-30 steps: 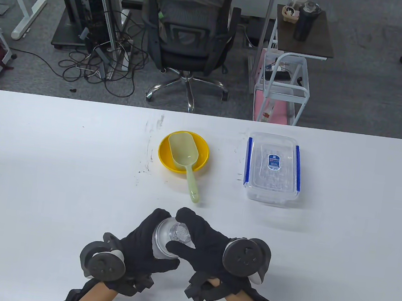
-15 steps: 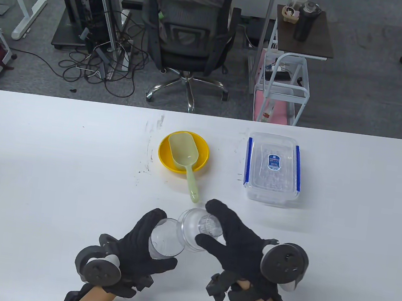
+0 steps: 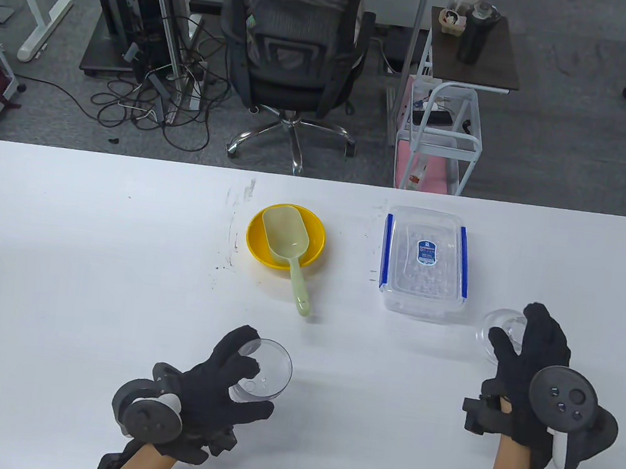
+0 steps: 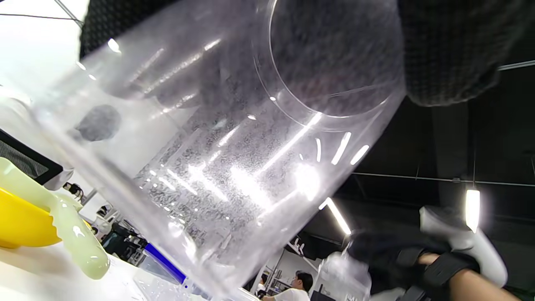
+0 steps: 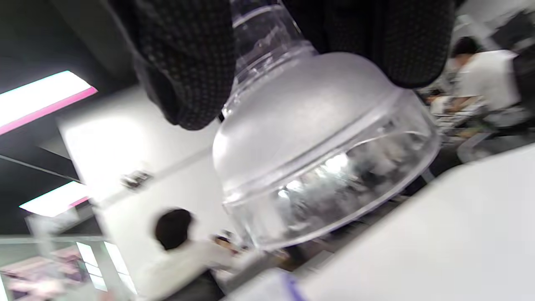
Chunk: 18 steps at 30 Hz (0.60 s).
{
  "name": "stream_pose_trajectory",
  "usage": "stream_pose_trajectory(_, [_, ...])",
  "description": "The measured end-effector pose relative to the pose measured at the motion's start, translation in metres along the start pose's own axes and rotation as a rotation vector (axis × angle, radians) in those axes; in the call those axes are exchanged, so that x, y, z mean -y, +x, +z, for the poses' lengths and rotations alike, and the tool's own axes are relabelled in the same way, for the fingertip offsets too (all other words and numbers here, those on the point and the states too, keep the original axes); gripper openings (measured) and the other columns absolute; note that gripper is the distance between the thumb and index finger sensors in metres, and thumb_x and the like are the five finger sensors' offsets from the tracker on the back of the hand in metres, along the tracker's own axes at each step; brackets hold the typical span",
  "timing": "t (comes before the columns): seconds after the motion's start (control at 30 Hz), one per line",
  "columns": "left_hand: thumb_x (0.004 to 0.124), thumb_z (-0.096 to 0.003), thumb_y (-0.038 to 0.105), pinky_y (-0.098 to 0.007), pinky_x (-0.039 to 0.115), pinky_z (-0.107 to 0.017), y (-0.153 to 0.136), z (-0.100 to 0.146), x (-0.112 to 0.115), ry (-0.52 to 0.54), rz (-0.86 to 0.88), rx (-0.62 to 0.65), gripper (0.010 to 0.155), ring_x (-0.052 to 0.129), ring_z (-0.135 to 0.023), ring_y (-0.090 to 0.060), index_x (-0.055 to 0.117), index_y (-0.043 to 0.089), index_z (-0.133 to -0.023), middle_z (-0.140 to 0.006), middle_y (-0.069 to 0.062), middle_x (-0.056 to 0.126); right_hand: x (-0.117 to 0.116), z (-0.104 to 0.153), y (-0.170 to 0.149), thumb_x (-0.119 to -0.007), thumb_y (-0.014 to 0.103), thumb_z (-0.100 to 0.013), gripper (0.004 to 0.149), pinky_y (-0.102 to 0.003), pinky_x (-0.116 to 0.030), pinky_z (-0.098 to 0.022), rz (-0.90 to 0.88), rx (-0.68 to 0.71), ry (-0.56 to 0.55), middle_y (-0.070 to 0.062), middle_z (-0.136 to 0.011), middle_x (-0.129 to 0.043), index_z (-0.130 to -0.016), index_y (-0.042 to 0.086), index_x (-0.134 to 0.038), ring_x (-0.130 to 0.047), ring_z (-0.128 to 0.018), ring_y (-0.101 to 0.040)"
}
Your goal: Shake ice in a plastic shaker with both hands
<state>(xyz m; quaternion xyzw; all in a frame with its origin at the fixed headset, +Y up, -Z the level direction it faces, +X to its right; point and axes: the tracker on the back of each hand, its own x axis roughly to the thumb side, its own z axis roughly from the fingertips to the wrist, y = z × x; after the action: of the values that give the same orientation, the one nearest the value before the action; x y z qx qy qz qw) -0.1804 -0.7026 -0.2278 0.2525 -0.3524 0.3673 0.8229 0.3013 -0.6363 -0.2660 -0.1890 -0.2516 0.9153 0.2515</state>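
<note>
On one table, lower centre of the frame, the left hand grips one open shaker cup. At lower right the right hand grasps its one domed lid, just beside one ice box. One bowl holds one scoop. The wet-looking cup could slip, or the lid could roll if set down carelessly.
</note>
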Motion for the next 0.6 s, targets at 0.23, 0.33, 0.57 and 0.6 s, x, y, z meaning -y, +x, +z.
stream_pose_trajectory(0.23, [0.087,-0.0443,0.058,-0.054,0.085,-0.055,0.0,0.0,0.004,-0.034,-0.035,0.008,0.044,0.09,-0.084,-0.051,0.079,0.024,-0.071,-0.108,-0.027,0.058,-0.057,-0.01,-0.056,-0.091,0.03,-0.042,0.071,-0.058,-0.076,-0.06,0.197,-0.189,0.183,-0.024,-0.101,-0.069,-0.103,0.012,-0.062,-0.078,-0.085,-0.054])
stream_pose_trajectory(0.33, [0.087,-0.0451,0.058,-0.054,0.085,-0.055,0.0,0.0,0.004,-0.037,-0.032,0.002,0.043,0.089,-0.084,-0.051,0.079,0.024,-0.071,-0.108,-0.028,0.057,-0.07,-0.009,-0.075,-0.089,0.032,-0.043,0.071,-0.056,-0.078,-0.059,0.161,-0.258,0.243,-0.024,-0.1,-0.069,-0.104,0.011,-0.06,-0.079,-0.084,-0.054])
stream_pose_trajectory(0.57, [0.086,-0.0457,0.056,-0.052,0.086,-0.054,0.0,-0.001,0.007,-0.074,-0.031,-0.006,0.042,0.088,-0.084,-0.052,0.081,0.024,-0.071,-0.108,-0.029,0.056,-0.075,-0.006,-0.086,-0.088,0.029,-0.043,0.071,-0.057,-0.073,-0.062,0.157,-0.289,0.228,-0.023,-0.103,-0.062,-0.105,0.014,-0.056,-0.073,-0.088,-0.053])
stream_pose_trajectory(0.6, [0.085,-0.0459,0.056,-0.052,0.086,-0.054,0.0,-0.002,0.008,-0.081,-0.032,-0.006,0.041,0.088,-0.084,-0.052,0.081,0.024,-0.071,-0.108,-0.029,0.056,-0.075,-0.006,-0.087,-0.087,0.029,-0.043,0.071,-0.057,-0.073,-0.062,0.156,-0.289,0.229,-0.023,-0.103,-0.062,-0.105,0.014,-0.055,-0.073,-0.088,-0.053])
